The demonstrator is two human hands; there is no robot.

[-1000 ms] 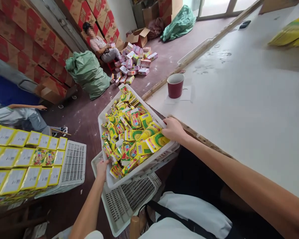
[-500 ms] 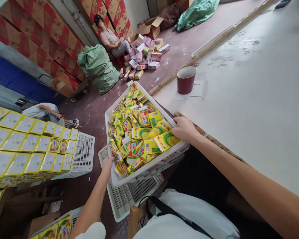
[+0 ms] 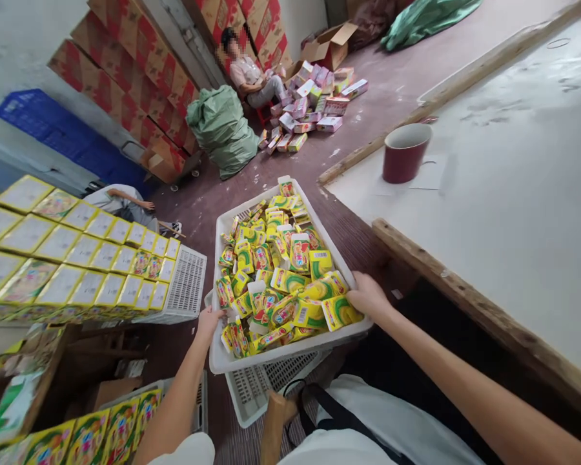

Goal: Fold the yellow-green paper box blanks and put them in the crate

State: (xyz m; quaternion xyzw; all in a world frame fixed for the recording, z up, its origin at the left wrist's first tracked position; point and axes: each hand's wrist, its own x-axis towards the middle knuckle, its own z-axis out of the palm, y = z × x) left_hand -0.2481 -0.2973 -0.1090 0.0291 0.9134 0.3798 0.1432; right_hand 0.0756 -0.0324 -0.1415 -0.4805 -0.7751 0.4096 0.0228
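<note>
A white plastic crate (image 3: pixel 290 352) is gripped between my two hands, heaped with small yellow and green printed boxes (image 3: pixel 283 278). My left hand (image 3: pixel 210 325) is closed on its left rim. On the right rim, near the close corner, my right hand (image 3: pixel 368 297) is wrapped round the edge, its fingertips partly hidden. Below it, other white crates (image 3: pixel 249 387) show on the floor, partly covered by the held one.
At left, rows of yellow-edged boxes (image 3: pixel 91 258) stand on a white crate (image 3: pixel 190 284). A wood-edged table (image 3: pixel 527 213) bears a dark red cup (image 3: pixel 407 155). Beyond are a green sack (image 3: pixel 223 132), a pile of pink boxes (image 3: pixel 314 100), a seated person (image 3: pixel 246 74) and another person (image 3: pixel 126 200).
The crate in my hands has moved slightly towards me and away from the table's edge. My view has swung left, so the table and cup appear farther right.
</note>
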